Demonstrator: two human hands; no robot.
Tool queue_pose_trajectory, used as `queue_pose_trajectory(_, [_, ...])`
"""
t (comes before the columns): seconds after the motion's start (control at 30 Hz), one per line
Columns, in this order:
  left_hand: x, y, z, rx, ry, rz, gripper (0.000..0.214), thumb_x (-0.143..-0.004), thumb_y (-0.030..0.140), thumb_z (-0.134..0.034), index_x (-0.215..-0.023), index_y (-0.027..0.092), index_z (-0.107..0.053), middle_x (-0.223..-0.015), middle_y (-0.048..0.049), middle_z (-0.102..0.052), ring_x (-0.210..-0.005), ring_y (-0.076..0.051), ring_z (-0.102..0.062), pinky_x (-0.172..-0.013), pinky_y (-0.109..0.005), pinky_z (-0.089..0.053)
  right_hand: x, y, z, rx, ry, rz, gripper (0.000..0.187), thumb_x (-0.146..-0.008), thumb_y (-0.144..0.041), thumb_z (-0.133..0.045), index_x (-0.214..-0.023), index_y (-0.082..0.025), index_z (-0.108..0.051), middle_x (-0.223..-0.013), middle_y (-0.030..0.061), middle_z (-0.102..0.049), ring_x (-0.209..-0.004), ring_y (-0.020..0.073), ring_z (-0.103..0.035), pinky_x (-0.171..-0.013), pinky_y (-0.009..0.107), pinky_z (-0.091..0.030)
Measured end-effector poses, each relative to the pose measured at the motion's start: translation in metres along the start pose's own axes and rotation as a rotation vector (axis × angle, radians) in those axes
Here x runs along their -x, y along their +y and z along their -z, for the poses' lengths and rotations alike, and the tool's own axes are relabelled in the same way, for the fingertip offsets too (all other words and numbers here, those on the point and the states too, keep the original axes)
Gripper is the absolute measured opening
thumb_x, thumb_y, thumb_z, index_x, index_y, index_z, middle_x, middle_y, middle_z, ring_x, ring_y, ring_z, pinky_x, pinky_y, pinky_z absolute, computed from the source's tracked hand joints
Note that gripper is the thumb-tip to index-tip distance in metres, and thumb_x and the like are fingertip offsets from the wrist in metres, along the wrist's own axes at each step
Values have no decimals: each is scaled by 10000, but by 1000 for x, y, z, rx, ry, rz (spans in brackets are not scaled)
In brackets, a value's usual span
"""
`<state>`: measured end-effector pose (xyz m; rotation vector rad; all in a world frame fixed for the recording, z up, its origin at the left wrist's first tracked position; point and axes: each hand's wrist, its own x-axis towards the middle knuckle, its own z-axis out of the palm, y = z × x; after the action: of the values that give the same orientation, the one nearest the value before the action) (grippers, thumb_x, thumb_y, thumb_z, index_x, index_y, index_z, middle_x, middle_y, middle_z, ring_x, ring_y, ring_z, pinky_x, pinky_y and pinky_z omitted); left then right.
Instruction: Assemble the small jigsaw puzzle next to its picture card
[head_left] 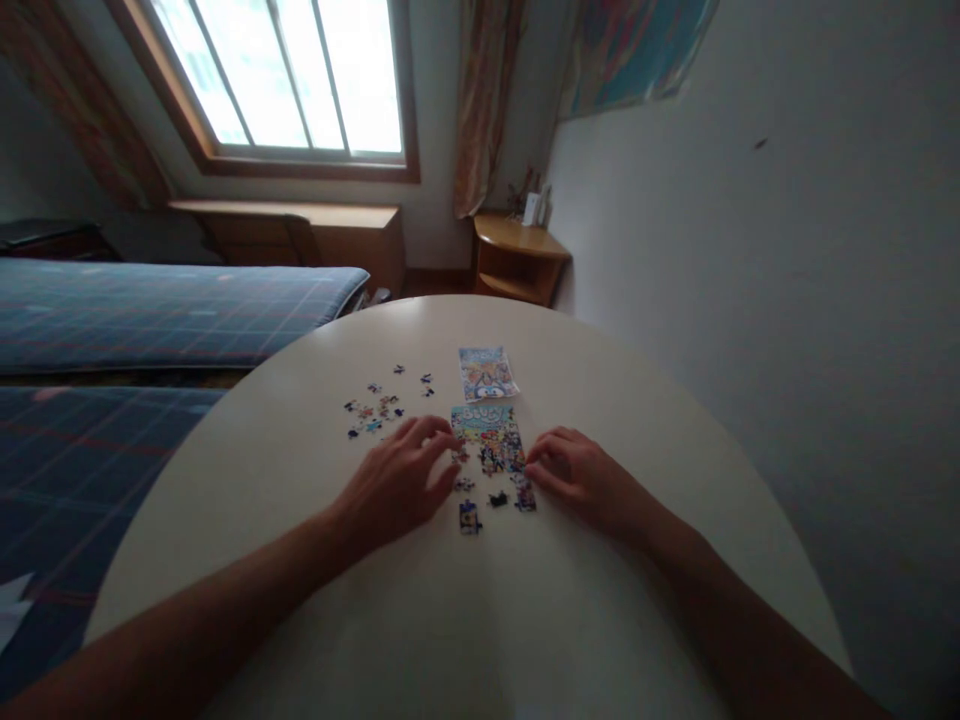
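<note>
A partly assembled jigsaw puzzle (487, 425) lies flat on the round white table, its top rows joined and its lower part ragged. At its left edge is my left hand (401, 470), thumb and forefinger apart and fingertips by a small piece. My right hand (574, 470) is closed in a pinch at the puzzle's right edge, the fingertips touching it. Just below lie a loose dark piece (498, 499), a corner-like piece (469, 518) and a joined strip (524, 494) beside my right thumb. Any piece under the fingertips is hidden.
Several loose puzzle pieces (373, 410) are scattered left of the puzzle. Above it sits a printed picture sheet (487, 373). The round table (615, 400) stands near a white wall (787, 300), with a plaid mattress (165, 310) to the left and a corner shelf (517, 236) behind.
</note>
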<state>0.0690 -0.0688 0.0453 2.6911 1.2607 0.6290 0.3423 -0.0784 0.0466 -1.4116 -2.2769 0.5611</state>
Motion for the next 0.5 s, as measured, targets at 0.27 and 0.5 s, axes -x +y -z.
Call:
queue_pose_trajectory(0.27, [2,-57,38,-195,-257,463,265,-888,397,-560,-1056,206,-635,-1127,-82,-669,-933,-251,-659,-770,-361,-514,-2,-3,2,11,-19,-10,130,-917,-300,-588,-928,-198,-669,-981,79,-673,-940,226,-591,-867,391,-428])
queue_pose_trajectory(0.5, [4,-53,49,-212,-278,520,301,-833,388,-644,-1092,234,-635,-1122,-57,-694,-936,-255,-674,-733,-340,-492,-3,-3,1,5,-20,-18,153,-927,-333,-576,-926,-216,-675,-972,73,-678,-927,224,-602,-848,375,-439])
